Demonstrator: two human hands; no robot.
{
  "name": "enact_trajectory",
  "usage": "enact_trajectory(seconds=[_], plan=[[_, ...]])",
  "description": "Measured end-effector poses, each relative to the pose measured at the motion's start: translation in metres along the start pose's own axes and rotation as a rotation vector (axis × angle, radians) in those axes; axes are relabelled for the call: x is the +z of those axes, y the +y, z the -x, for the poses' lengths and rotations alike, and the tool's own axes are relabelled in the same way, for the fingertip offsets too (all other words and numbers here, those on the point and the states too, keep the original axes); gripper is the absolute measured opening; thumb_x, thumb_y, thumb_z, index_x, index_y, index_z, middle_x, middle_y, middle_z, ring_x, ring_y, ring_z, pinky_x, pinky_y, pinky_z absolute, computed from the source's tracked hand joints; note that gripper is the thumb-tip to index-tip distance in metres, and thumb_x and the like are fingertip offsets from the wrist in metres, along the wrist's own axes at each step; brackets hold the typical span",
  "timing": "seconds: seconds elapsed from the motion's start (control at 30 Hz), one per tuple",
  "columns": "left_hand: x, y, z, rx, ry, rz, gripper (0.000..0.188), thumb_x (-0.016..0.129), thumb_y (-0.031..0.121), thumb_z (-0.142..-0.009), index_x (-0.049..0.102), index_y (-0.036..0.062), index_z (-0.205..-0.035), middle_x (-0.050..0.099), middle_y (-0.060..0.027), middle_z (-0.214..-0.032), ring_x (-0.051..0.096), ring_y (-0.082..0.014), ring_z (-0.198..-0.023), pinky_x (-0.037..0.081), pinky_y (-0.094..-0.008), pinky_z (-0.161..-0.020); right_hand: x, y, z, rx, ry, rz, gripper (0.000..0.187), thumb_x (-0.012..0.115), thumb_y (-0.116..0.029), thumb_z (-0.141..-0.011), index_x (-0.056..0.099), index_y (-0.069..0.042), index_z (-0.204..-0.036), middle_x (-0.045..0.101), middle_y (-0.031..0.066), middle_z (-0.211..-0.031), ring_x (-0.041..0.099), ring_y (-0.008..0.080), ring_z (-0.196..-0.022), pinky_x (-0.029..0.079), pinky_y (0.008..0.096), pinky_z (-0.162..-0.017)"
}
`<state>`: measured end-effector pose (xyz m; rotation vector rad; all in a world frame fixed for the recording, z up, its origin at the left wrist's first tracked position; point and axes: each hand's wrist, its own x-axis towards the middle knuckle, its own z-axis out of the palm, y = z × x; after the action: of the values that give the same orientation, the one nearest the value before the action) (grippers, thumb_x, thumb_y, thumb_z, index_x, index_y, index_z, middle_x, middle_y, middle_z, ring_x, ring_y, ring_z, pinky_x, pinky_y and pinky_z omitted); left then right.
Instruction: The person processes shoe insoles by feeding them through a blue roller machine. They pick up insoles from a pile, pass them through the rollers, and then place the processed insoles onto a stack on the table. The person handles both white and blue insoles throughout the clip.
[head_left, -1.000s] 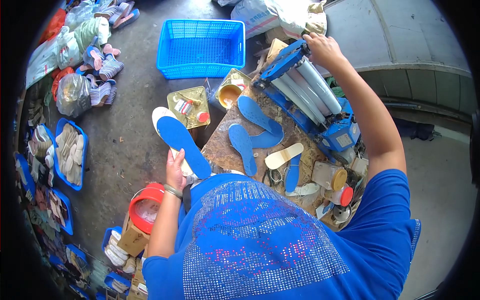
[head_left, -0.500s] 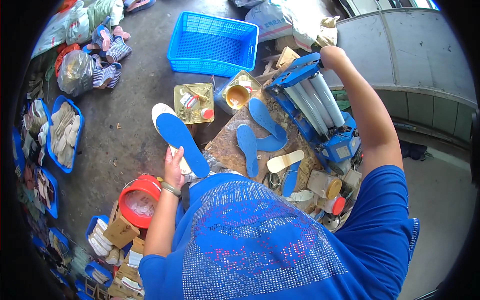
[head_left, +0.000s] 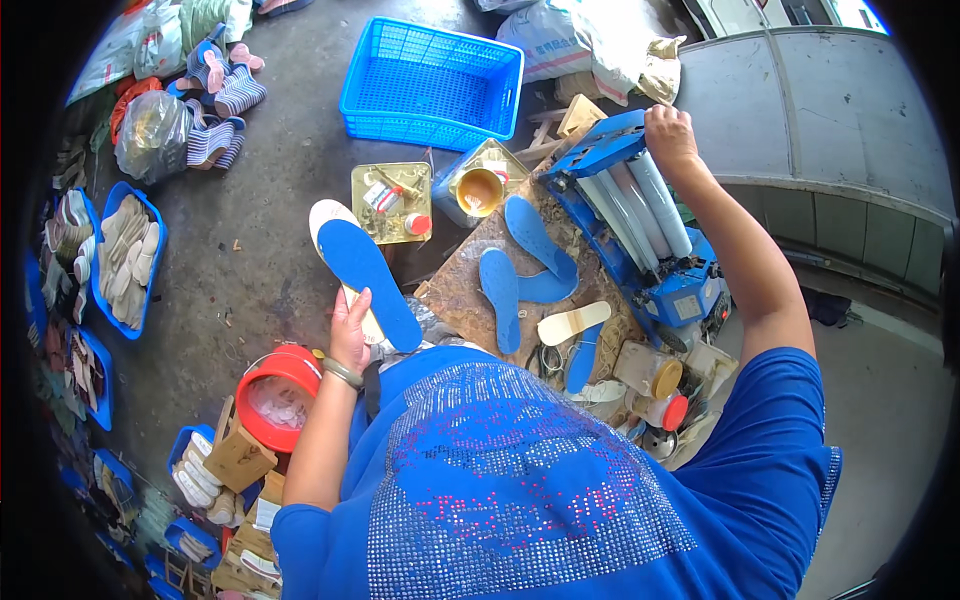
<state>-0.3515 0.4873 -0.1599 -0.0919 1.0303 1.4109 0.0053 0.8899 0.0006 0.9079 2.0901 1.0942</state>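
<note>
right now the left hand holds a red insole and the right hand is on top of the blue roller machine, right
Not quite: the insole in the left hand is blue with a pale underside, not red. The head view shows it. The rest holds: the right hand rests on the top end of the blue roller machine.

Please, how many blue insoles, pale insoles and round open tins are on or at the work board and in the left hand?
Blue insoles: 4, one in the left hand at, three on the board
Pale insoles: 2
Round open tins: 1
Total: 7
</note>
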Motion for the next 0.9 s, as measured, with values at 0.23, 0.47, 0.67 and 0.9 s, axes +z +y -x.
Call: enact_trajectory(seconds=[0.23,0.47,0.67,0.9], plan=[[-0.008,0.002,0.005,-0.01,0.04,-0.012,0.039,0.056,0.01,-0.088,0.044,0.0073,-0.126,0.057,-0.0028,-0.11,0.058,-0.013,-0.096,0.048,-0.0283,-0.084,0.007,-0.003,-0.028,-0.029,-0.327,-0.113,0.009,0.058,-0.011,-0.076,0.066,-0.008,-0.079,0.067,0.0075,-0.081,0.066,0.0188,-0.075,0.049,0.0324,-0.063],[-0.025,-0.005,0.007,-0.012,0.083,0.048,0.039,0.057,0.01,-0.088,0.045,0.0078,-0.126,0.057,-0.0026,-0.11,0.057,-0.013,-0.096,0.047,-0.0278,-0.084,-0.026,0.013,-0.055,-0.097,-0.742,-0.091,0.025,0.078,-0.017,-0.053,0.07,-0.008,-0.075,0.067,0.0049,-0.069,0.067,0.0177,-0.066,0.054,0.032,-0.062],[-0.025,-0.003,0.002,-0.041,0.062,0.068,0.039,0.057,0.009,-0.088,0.045,0.008,-0.125,0.058,-0.0022,-0.109,0.058,-0.0124,-0.095,0.047,-0.0276,-0.083,-0.029,0.037,-0.052,-0.097,-0.798,-0.28,0.039,0.084,-0.023,-0.051,0.07,-0.005,-0.083,0.068,0.0077,-0.076,0.067,0.0198,-0.068,0.053,0.0327,-0.062],[-0.019,-0.009,0.0,-0.054,0.035,0.019,0.036,0.057,0.009,-0.088,0.047,0.0079,-0.123,0.059,-0.0018,-0.107,0.058,-0.0116,-0.094,0.047,-0.0272,-0.082,-0.02,0.033,-0.032,-0.019,-0.515,-0.197,0.014,0.067,-0.014,-0.069,0.071,-0.009,-0.082,0.069,0.009,-0.087,0.067,0.0239,-0.08,0.054,0.0351,-0.066]])
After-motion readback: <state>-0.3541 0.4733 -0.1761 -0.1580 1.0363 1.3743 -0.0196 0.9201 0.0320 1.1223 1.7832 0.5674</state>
